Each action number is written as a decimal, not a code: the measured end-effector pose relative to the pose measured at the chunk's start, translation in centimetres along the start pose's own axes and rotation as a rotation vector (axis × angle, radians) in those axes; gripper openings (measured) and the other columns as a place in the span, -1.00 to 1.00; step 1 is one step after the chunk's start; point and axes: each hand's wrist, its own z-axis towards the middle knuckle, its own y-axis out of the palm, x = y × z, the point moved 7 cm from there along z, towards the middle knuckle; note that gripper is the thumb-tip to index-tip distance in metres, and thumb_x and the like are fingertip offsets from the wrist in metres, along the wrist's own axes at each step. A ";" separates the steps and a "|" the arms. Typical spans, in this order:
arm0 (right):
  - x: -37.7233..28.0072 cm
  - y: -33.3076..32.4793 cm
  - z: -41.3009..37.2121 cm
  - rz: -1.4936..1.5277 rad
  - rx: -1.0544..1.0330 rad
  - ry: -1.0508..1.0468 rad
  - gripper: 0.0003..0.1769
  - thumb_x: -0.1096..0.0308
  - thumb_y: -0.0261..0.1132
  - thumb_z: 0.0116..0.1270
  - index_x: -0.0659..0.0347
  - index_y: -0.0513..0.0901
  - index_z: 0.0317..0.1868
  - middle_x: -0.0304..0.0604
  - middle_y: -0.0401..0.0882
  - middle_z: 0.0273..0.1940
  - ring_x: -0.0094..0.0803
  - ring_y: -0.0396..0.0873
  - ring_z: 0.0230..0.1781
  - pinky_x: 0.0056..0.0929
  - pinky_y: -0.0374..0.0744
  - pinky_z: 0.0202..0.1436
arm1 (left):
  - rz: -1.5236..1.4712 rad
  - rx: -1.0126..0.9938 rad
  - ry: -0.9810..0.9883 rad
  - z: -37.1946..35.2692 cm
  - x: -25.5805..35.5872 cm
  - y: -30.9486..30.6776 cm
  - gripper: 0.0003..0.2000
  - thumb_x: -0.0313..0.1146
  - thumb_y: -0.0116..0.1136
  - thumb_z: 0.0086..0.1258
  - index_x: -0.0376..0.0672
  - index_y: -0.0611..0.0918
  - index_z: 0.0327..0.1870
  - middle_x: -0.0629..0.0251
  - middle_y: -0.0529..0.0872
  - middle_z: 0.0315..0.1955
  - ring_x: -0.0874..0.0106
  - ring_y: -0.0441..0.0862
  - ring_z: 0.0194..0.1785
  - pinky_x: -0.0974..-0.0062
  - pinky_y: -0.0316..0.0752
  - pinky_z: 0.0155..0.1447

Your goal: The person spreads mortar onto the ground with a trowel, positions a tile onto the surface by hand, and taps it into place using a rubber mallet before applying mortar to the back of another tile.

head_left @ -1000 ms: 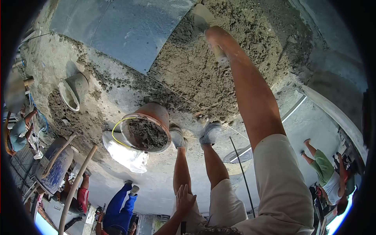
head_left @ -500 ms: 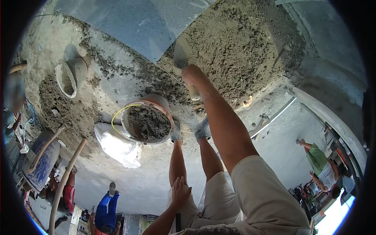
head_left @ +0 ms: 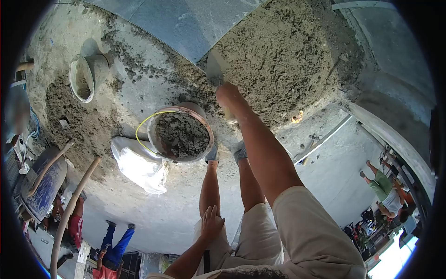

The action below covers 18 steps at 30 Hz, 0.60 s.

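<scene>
My right hand (head_left: 230, 96) is wrapped round the handle of a trowel (head_left: 215, 67). The trowel's blade lies over the spread grey mortar (head_left: 283, 65), just right of the corner of a large grey tile (head_left: 186, 30). My left hand (head_left: 212, 224) rests on my left knee with its fingers stretched out, holding nothing. In front of my feet stands a bucket (head_left: 194, 108) with a yellow handle, holding wet mortar (head_left: 183, 135).
A white sack (head_left: 139, 165) lies beside the bucket. Farther left are a second bucket (head_left: 99, 72), a wheelbarrow (head_left: 44, 183) and a long wooden handle (head_left: 76, 211). A pale straight bar (head_left: 325, 138) lies at the right. Other people stand in the background.
The view has shifted a little. Relative to the tile, my right hand and the trowel have moved slightly towards its corner and towards me. A background person in blue trousers has changed stance.
</scene>
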 end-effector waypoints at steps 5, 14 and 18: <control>-1.3 2.2 -0.7 -0.159 0.041 -0.091 -0.73 0.31 0.23 0.30 0.26 0.70 -0.09 0.07 0.70 -0.13 -0.08 0.71 -0.15 -0.21 0.69 -0.11 | -0.023 0.005 -0.019 -0.4 -0.6 0.0 -0.21 -0.13 0.29 0.24 -0.10 0.20 0.48 -0.15 0.19 0.43 -0.02 0.13 0.50 0.02 0.09 0.49; 12.7 -3.1 -2.1 0.197 0.327 0.107 -0.44 -0.12 -0.02 0.51 0.14 0.53 0.19 0.05 0.63 0.01 -0.02 0.58 0.12 -0.05 0.55 0.17 | -0.012 -0.013 -0.083 0.0 -0.5 0.4 -0.22 -0.11 0.25 0.27 -0.08 0.20 0.49 -0.12 0.20 0.43 -0.07 0.16 0.47 -0.02 0.08 0.47; 16.8 -4.9 0.7 0.060 0.258 0.014 -0.36 -0.23 -0.02 0.47 0.07 0.52 0.27 0.00 0.63 0.01 -0.17 0.64 0.01 -0.04 0.56 0.12 | 0.014 -0.020 -0.115 0.2 -0.8 1.4 -0.22 -0.11 0.26 0.26 -0.09 0.20 0.48 -0.12 0.22 0.42 -0.06 0.17 0.47 -0.01 0.10 0.46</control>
